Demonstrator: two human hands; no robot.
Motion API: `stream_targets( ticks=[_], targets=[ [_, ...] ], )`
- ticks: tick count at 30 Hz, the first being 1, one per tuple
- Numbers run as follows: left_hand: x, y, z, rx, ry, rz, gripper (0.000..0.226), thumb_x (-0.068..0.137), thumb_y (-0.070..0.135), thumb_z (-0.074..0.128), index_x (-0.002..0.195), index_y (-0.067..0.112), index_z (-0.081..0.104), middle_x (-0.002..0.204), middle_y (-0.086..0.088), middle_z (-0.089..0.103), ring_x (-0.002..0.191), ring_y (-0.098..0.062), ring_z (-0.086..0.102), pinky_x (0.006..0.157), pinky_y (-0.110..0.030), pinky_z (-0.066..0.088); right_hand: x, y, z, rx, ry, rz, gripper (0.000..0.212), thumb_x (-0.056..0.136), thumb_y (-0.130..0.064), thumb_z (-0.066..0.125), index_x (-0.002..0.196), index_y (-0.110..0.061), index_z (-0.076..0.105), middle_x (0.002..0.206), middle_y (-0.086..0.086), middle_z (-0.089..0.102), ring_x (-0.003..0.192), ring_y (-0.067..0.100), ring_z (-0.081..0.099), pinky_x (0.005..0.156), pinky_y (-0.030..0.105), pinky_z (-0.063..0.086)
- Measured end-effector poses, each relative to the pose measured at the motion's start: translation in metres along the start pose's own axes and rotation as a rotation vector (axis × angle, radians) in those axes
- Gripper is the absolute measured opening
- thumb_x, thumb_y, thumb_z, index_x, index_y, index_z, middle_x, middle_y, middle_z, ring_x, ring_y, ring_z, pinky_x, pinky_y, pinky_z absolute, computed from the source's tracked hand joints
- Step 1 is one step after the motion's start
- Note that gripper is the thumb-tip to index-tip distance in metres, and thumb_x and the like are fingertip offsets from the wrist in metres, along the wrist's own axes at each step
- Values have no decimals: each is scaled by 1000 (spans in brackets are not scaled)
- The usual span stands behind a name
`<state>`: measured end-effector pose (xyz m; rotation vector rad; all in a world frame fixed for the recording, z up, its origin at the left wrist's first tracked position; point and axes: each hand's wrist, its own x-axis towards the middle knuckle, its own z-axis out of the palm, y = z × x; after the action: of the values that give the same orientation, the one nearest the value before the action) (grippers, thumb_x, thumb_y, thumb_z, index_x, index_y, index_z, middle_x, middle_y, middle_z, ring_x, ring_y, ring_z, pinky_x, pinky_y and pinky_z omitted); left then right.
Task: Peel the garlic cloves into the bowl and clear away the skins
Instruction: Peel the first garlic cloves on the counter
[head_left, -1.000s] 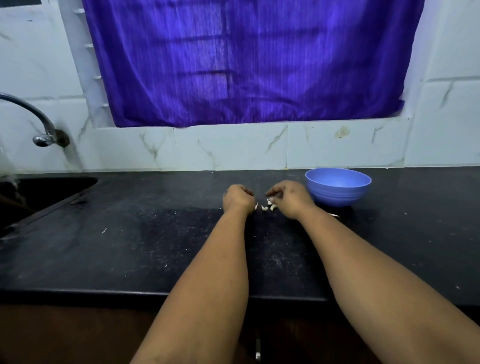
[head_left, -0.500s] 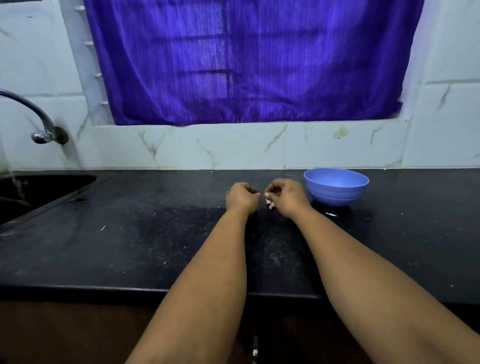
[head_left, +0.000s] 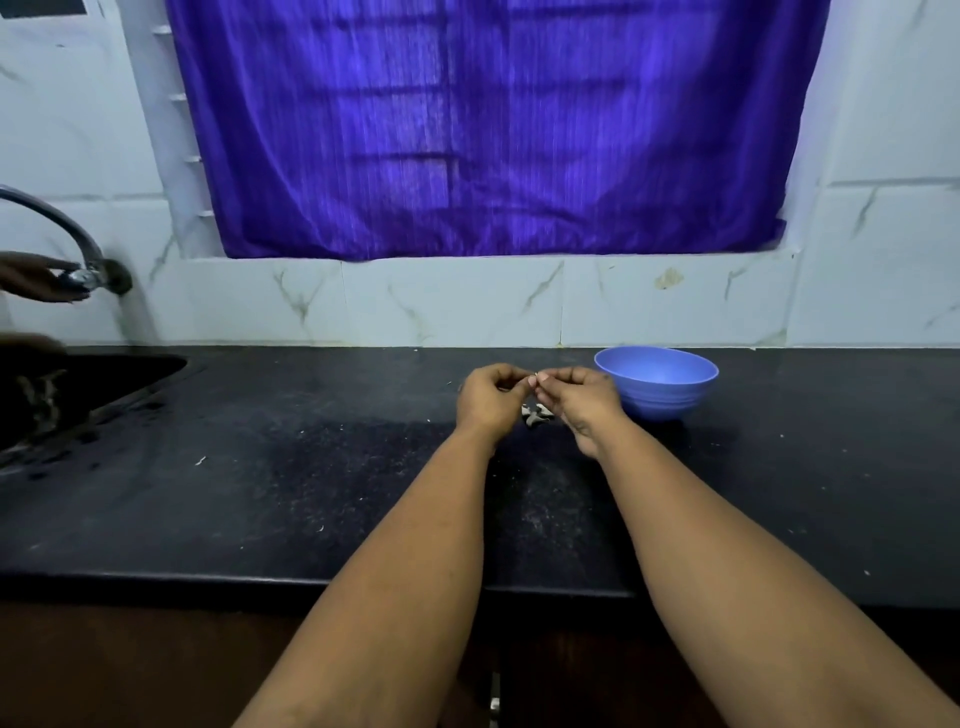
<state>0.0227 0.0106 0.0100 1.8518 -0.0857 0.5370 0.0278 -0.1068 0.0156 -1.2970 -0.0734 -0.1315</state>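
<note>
My left hand (head_left: 488, 397) and my right hand (head_left: 582, 400) are raised a little above the black counter (head_left: 311, 493), fingertips meeting. Between them they pinch a small garlic clove (head_left: 535, 375), mostly hidden by the fingers. Below the hands a few pale cloves and bits of skin (head_left: 537, 414) lie on the counter. A blue bowl (head_left: 657, 382) stands just right of my right hand; its inside is not visible.
A sink (head_left: 78, 395) is sunk into the counter at far left, with a curved metal tap (head_left: 62, 228) above it. Another person's hand (head_left: 36, 278) touches the tap's handle. A purple curtain (head_left: 493, 124) hangs over the tiled wall behind.
My hands have lifted off the counter and come together on one clove. Another person's hand has appeared at the tap.
</note>
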Motion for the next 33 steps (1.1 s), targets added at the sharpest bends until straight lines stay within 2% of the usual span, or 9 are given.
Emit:
stream_targets(
  ticks=[5, 9, 11, 14, 18, 21, 25, 28, 33],
  targets=[
    [2, 0, 0, -71, 49, -48, 10, 89, 24, 66, 86, 15, 70, 77, 2, 69, 66, -9, 58, 75, -33, 54, 0, -1, 4, -92, -61, -20, 8, 88, -3, 66, 86, -10, 64, 77, 5, 69, 66, 9, 63, 59, 15, 53],
    [2, 1, 0, -142, -21, -107, 11, 94, 17, 60, 91, 11, 69, 68, 4, 62, 57, -4, 51, 57, -21, 45, 0, -3, 5, -237, -59, -125, 12, 86, -6, 69, 88, -16, 64, 71, 6, 69, 61, 8, 64, 58, 18, 54],
    [2, 4, 0, -195, -53, -133, 11, 95, 12, 57, 92, 8, 66, 65, 2, 59, 50, -2, 51, 52, -15, 42, 2, -2, 4, -336, -52, -172, 12, 86, -10, 70, 85, -19, 63, 66, 4, 68, 61, 11, 63, 61, 24, 55],
    [2, 5, 1, -311, -84, -180, 17, 96, 8, 54, 80, 9, 61, 64, -3, 58, 41, 3, 51, 44, -12, 41, 6, 0, 3, -396, -38, -206, 14, 84, -15, 73, 84, -22, 62, 63, 2, 69, 62, 14, 64, 70, 37, 58],
    [3, 6, -1, -398, -108, -207, 20, 95, 6, 54, 77, 9, 60, 57, 1, 60, 44, -1, 52, 45, -12, 42, 9, 0, 1, -496, -47, -254, 15, 83, -22, 75, 80, -26, 61, 63, 1, 70, 67, 20, 69, 75, 47, 59],
    [7, 3, 0, -422, -114, -225, 18, 94, 7, 56, 76, 9, 60, 53, 5, 59, 49, -5, 50, 51, -14, 44, 11, -1, -1, -615, -2, -346, 19, 79, -26, 78, 74, -27, 59, 68, -1, 69, 74, 22, 69, 74, 39, 56],
    [10, 1, 2, -469, -121, -236, 18, 94, 6, 57, 77, 8, 59, 72, -3, 63, 61, -7, 61, 68, -17, 53, 14, -4, -2, -652, -25, -435, 21, 79, -19, 78, 73, -24, 59, 76, -7, 66, 69, 9, 61, 73, 28, 54],
    [10, 2, 2, -531, -147, -242, 16, 94, 2, 55, 79, 3, 60, 66, -3, 67, 55, -5, 66, 64, -16, 56, 14, -3, -4, -672, -49, -458, 21, 81, -16, 75, 73, -23, 57, 75, -7, 63, 66, 6, 57, 67, 23, 51],
    [7, 3, 0, -521, -165, -245, 13, 92, -1, 58, 80, -1, 63, 59, 0, 68, 54, -6, 66, 56, -13, 53, 15, -2, -8, -753, -100, -464, 15, 88, -13, 67, 79, -19, 56, 74, -7, 61, 64, 5, 54, 65, 23, 46]
  ],
)
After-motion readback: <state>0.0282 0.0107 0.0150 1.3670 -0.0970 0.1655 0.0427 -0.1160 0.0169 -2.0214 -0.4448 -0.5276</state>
